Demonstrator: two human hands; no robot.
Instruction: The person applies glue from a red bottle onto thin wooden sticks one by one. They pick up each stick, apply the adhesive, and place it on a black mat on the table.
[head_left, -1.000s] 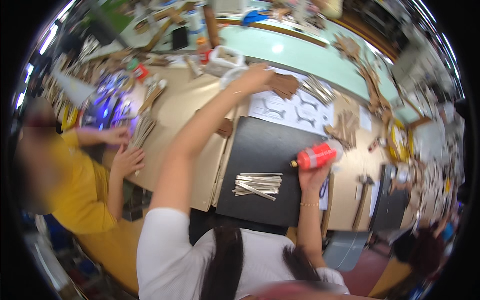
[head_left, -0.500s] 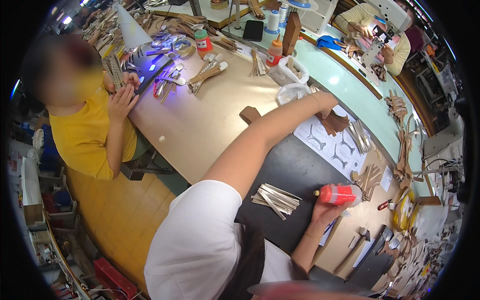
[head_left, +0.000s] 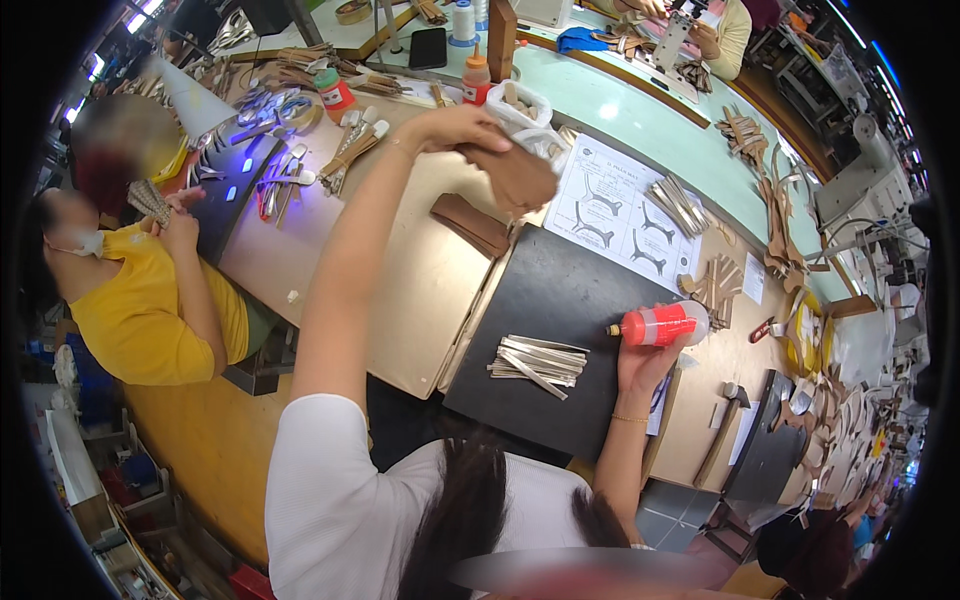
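My left hand (head_left: 462, 128) is closed on a fanned stack of brown leather pieces (head_left: 522, 180), held up beside the white plastic bags. In my right hand (head_left: 645, 362) lies a squeeze bottle (head_left: 660, 325) with a red label, tipped on its side with its nozzle toward the left. Left of that bottle, a pile of silvery strips (head_left: 540, 364) rests on the black mat (head_left: 520, 275). Another brown leather stack (head_left: 470, 224) sits just past the mat's far left corner. A printed sheet with line drawings (head_left: 610, 190) carries a second bundle of silvery strips (head_left: 680, 208).
To the left, a co-worker in a yellow shirt (head_left: 150, 310) holds a braided piece. A white bag (head_left: 520, 103), an orange-capped bottle (head_left: 476, 82) and a phone (head_left: 428, 48) stand at the back. On the right lie brown straps (head_left: 716, 290) and a hammer (head_left: 722, 435).
My left hand has carried the brown leather stack leftward off the printed sheet and lifted it. The right hand keeps the bottle. The whole view has shifted.
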